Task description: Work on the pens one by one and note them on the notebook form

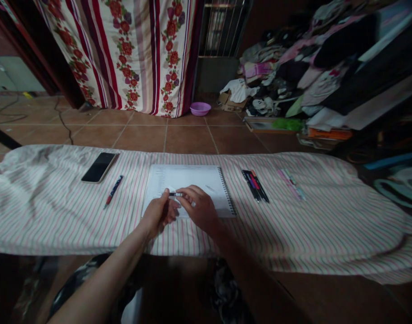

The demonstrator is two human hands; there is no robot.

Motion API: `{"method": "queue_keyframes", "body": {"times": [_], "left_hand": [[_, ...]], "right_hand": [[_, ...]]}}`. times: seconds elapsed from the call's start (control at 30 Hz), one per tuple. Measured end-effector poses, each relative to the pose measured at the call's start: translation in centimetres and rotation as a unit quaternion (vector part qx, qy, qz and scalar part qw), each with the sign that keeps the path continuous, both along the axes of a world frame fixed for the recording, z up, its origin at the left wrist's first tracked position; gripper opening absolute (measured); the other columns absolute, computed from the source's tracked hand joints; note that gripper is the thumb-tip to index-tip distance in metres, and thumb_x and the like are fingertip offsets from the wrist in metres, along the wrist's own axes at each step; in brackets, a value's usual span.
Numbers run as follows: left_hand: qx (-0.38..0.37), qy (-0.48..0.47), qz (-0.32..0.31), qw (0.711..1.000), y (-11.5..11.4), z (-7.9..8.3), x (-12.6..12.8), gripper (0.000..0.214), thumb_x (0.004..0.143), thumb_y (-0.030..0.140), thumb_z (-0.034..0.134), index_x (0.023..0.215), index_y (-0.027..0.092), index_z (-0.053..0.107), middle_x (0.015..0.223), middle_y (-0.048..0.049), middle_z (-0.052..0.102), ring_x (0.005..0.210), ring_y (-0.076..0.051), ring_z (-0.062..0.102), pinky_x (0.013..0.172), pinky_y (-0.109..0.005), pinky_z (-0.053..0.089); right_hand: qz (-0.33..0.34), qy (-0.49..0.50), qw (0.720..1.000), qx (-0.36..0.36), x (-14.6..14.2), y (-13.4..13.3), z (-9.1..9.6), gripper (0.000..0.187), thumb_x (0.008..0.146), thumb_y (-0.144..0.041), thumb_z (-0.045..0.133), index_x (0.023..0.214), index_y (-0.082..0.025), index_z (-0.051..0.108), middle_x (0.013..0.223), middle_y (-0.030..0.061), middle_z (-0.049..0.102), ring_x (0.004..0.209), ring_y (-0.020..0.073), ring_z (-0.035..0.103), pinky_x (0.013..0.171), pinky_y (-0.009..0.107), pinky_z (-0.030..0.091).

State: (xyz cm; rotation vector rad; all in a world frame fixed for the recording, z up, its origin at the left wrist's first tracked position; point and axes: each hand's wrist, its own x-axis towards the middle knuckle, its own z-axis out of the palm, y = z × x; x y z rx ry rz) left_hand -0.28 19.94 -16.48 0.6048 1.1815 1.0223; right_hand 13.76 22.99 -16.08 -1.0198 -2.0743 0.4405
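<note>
A white spiral notebook [192, 180] lies open on the striped cloth [57, 220], its wire binding on the right. Both my hands meet over its near left corner. My left hand [158, 215] is closed on a dark pen [175, 194], which lies level between the two hands. My right hand [201, 208] pinches the pen's other end with thumb and fingers. Something small and white shows under the fingers; I cannot make out what it is.
A black phone [99, 167] and a red-and-blue pen [113, 191] lie left of the notebook. Several pens [255, 185] and a pale ruler-like strip [291, 183] lie to its right. Beyond the cloth are tiled floor, a floral curtain [138, 54], a purple bowl [199, 108] and piled clothes [293, 67].
</note>
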Motion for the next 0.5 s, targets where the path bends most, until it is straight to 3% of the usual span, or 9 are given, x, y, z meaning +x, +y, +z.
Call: {"method": "queue_keyframes", "body": {"times": [0.1, 0.17, 0.23, 0.3, 0.4, 0.5], "left_hand": [[0.095, 0.172, 0.062, 0.979, -0.9, -0.6, -0.3, 0.039, 0.081, 0.047, 0.049, 0.064, 0.014, 0.058, 0.041, 0.0024, 0.045, 0.035, -0.009, 0.041, 0.037, -0.019, 0.029], [0.182, 0.309, 0.096, 0.929, -1.4, -0.9, -0.6, 0.023, 0.08, 0.037, 0.054, 0.078, 0.016, 0.06, 0.051, 0.0042, 0.047, 0.046, -0.009, 0.045, 0.046, -0.02, 0.035], [0.239, 0.393, 0.073, 0.885, -1.8, -1.1, -0.9, 0.027, 0.082, 0.032, 0.05, 0.106, 0.019, 0.057, 0.06, 0.0047, 0.049, 0.052, -0.011, 0.046, 0.052, -0.022, 0.039], [0.285, 0.451, 0.028, 0.846, -2.0, -1.3, -1.1, 0.036, 0.083, 0.029, 0.048, 0.118, 0.021, 0.05, 0.073, 0.0021, 0.054, 0.059, -0.012, 0.05, 0.059, -0.025, 0.043], [0.33, 0.511, -0.005, 0.794, -2.1, -1.5, -1.3, 0.031, 0.084, 0.027, 0.046, 0.114, 0.02, 0.054, 0.082, -0.0013, 0.055, 0.063, -0.012, 0.053, 0.064, -0.028, 0.046], [0.356, 0.536, 0.01, 0.765, -2.0, -1.6, -1.4, 0.025, 0.085, 0.023, 0.043, 0.105, 0.02, 0.058, 0.076, -0.0011, 0.055, 0.065, -0.013, 0.054, 0.062, -0.027, 0.046]], "right_hand": [[0.011, -0.003, 0.999, 0.041, 0.2, 0.0, 0.4, 0.013, 0.084, -0.021, 0.052, 0.089, -0.017, 0.063, 0.082, 0.0055, 0.064, 0.079, 0.0165, 0.057, 0.075, 0.029, 0.045], [0.027, -0.012, 0.998, 0.06, 0.3, -0.1, 0.6, 0.014, 0.085, -0.021, 0.051, 0.09, -0.017, 0.063, 0.084, 0.006, 0.064, 0.082, 0.0175, 0.056, 0.076, 0.031, 0.045], [0.042, -0.016, 0.996, 0.072, 0.3, -0.1, 0.7, 0.014, 0.085, -0.021, 0.051, 0.09, -0.016, 0.063, 0.083, 0.0065, 0.064, 0.081, 0.0181, 0.056, 0.075, 0.032, 0.045], [0.054, -0.021, 0.995, 0.079, 0.1, -0.2, 0.7, 0.015, 0.085, -0.021, 0.051, 0.092, -0.016, 0.063, 0.084, 0.0067, 0.064, 0.081, 0.0183, 0.055, 0.074, 0.032, 0.045], [0.071, -0.039, 0.993, 0.091, -0.2, -0.4, 0.7, 0.016, 0.086, -0.023, 0.05, 0.095, -0.016, 0.063, 0.084, 0.0063, 0.064, 0.081, 0.0183, 0.055, 0.074, 0.031, 0.045], [0.093, -0.049, 0.99, 0.09, -0.5, -0.6, 0.9, 0.019, 0.086, -0.026, 0.051, 0.098, -0.017, 0.062, 0.087, 0.0061, 0.064, 0.083, 0.0184, 0.054, 0.075, 0.031, 0.045]]}}
